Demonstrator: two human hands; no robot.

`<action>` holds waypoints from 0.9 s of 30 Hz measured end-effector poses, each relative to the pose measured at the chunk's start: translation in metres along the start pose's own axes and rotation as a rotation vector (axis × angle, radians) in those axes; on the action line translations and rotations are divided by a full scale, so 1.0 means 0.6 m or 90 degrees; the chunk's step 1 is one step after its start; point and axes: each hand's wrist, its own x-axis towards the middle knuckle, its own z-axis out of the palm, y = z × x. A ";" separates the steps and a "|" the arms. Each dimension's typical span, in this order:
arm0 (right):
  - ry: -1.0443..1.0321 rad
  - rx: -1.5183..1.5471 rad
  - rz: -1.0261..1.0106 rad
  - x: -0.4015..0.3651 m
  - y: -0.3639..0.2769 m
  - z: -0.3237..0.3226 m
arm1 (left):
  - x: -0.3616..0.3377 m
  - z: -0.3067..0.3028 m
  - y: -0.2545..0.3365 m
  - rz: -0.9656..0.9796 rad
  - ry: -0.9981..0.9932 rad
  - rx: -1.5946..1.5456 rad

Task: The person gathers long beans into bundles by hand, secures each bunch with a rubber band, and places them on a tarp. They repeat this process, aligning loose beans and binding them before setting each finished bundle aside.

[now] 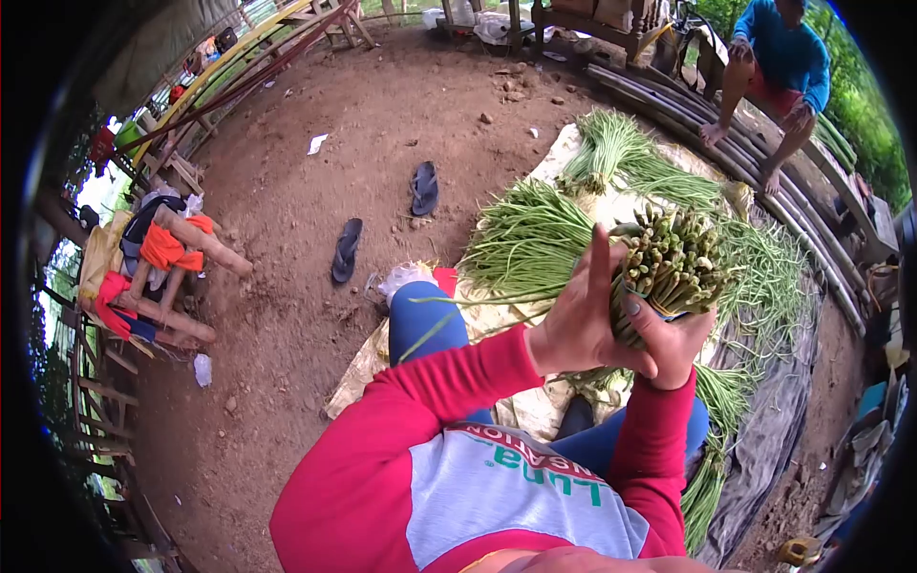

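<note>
I hold a thick bundle of green long beans (671,260) upright in front of me, cut ends facing the camera. My right hand (673,336) wraps around its lower part, where a blue band shows. My left hand (581,320) presses against the bundle's left side, fingers stretched upward. Both arms wear red sleeves. Below the hands, my blue-trousered legs rest on a pale sheet (535,406).
Loose heaps of long beans (535,239) and a tied bunch (611,148) lie on the sheet over bare dirt. Two dark sandals (347,250) sit to the left. A person in blue (778,67) sits on poles at the back right. Wooden frames with clothes stand left.
</note>
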 end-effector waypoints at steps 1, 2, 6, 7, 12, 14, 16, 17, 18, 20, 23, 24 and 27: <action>0.002 -0.024 0.022 -0.002 0.001 -0.003 | -0.017 -0.004 -0.001 -0.001 -0.005 0.000; -0.018 -0.079 0.000 -0.007 0.015 -0.011 | -0.032 -0.010 -0.001 -0.122 -0.080 -0.018; -0.089 -0.109 -0.027 -0.016 0.019 0.010 | -0.064 -0.032 -0.020 -0.258 -0.166 -0.004; -0.117 -0.035 0.039 -0.016 0.009 0.006 | -0.057 -0.043 -0.017 -0.297 -0.150 -0.050; -0.226 0.154 0.211 -0.013 -0.001 -0.052 | -0.001 -0.084 0.013 -0.334 -0.281 -0.228; -0.086 0.194 0.207 -0.021 0.012 -0.035 | -0.001 -0.081 0.012 -0.314 -0.345 -0.236; -0.057 0.174 0.141 -0.006 -0.002 -0.011 | -0.010 -0.075 0.004 -0.316 -0.363 -0.397; -0.043 0.185 0.128 -0.007 -0.011 -0.010 | -0.002 -0.090 -0.013 -0.164 -0.398 -0.203; -0.029 0.194 0.114 -0.006 -0.019 -0.011 | 0.018 -0.102 -0.010 -0.115 -0.288 -0.172; -0.039 0.144 0.012 -0.001 -0.024 -0.044 | 0.064 -0.149 -0.004 -0.061 -0.058 -0.176; 0.017 0.145 0.018 -0.014 -0.018 -0.110 | 0.095 -0.224 0.028 -0.093 0.390 -0.178; 0.001 0.189 0.032 -0.014 -0.019 -0.114 | 0.099 -0.231 0.033 -0.091 0.533 -0.124; -0.004 0.146 0.078 -0.032 0.014 -0.051 | 0.093 -0.053 0.010 0.055 0.455 -0.253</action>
